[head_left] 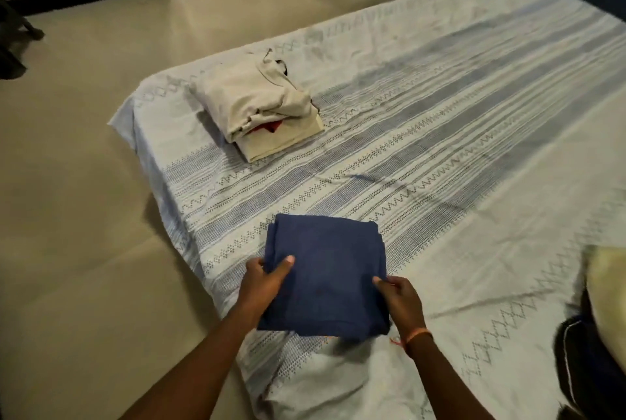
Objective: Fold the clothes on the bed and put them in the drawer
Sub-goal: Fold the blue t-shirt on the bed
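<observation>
Both hands grip a folded blue garment (325, 277) at the bed's (474, 155) near edge: left hand (266, 279) at its 9 o'clock, right hand (399, 301) at 4 o'clock, fingers pinching the cloth. Folded cream clothes (261, 108) lie stacked toward 11 o'clock, well apart.

Both bare forearms extend forward, converging. Left hand (266, 279): thumb on top, fingers curled under, gripping. Right hand (399, 297): thumb and fingers pinching inward; an orange thread band (415, 336) encircles its wrist.
</observation>
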The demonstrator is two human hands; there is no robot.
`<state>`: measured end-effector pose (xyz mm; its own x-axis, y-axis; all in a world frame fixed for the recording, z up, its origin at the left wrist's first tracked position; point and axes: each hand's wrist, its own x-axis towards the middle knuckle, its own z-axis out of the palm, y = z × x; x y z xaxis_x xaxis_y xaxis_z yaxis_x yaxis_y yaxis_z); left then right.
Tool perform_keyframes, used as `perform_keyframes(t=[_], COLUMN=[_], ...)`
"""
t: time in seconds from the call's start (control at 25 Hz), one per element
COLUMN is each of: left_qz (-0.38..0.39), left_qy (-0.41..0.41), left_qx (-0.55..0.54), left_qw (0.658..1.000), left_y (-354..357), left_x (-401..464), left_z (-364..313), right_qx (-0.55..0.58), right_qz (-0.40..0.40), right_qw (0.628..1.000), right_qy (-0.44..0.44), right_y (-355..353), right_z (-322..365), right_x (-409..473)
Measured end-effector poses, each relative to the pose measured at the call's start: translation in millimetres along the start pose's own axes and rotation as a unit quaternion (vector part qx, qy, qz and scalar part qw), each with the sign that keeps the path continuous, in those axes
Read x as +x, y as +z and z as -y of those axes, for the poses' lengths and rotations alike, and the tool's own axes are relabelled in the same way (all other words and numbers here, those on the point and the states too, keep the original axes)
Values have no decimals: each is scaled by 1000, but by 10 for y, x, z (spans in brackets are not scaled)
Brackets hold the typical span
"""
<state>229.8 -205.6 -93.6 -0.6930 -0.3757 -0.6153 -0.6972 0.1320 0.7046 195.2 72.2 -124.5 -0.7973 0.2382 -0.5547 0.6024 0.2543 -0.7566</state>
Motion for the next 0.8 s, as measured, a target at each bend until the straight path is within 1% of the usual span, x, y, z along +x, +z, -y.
perform_keyframes(t=[0.04, 0.12, 0.16, 0.2, 0.32, 0.36, 0.44, 0.52, 0.64, 0.72, 0.76, 0.8], left_qz=[18, 35, 51, 85, 186, 215, 256, 281, 254, 213, 197, 190], left_qy=[-24, -47, -74, -100, -110, -94, -49, 26, 149, 220, 245, 250], left_qx=[-34, -73, -96, -112, -128, -129, -98, -51, 57, 118, 136, 153], left_qw=[999, 996, 991, 985, 968, 964, 961, 958, 954, 945, 940, 937], left_y=[91, 173, 120, -10, -501, -696, -1102, -1472, -2046, -2345, -2462, -2540], left_x=[47, 90, 101, 89, 241, 310, 566, 879, 1689, 2230, 2531, 2811], left_z=[-72, -164, -251, -367, -812, -1035, -1450, -1885, -2646, -3144, -3367, -3534], right_qx=[8, 30, 43, 56, 92, 109, 149, 189, 255, 290, 296, 297], right_qz=[29, 77, 87, 90, 83, 79, 59, 51, 68, 73, 60, 41], right_qw=[999, 995, 993, 992, 990, 989, 986, 980, 964, 954, 953, 954], right_qy=[17, 52, 63, 72, 68, 57, 49, 36, 23, 20, 18, 17], right_y=[113, 249, 286, 283, 336, 403, 650, 929, 1585, 2080, 2337, 2574], right_z=[112, 276, 388, 532, 1012, 1218, 1670, 2127, 2893, 3326, 3520, 3674], right_x=[32, 31, -12, -114, -346, -412, -488, -564, -456, -218, -23, 178])
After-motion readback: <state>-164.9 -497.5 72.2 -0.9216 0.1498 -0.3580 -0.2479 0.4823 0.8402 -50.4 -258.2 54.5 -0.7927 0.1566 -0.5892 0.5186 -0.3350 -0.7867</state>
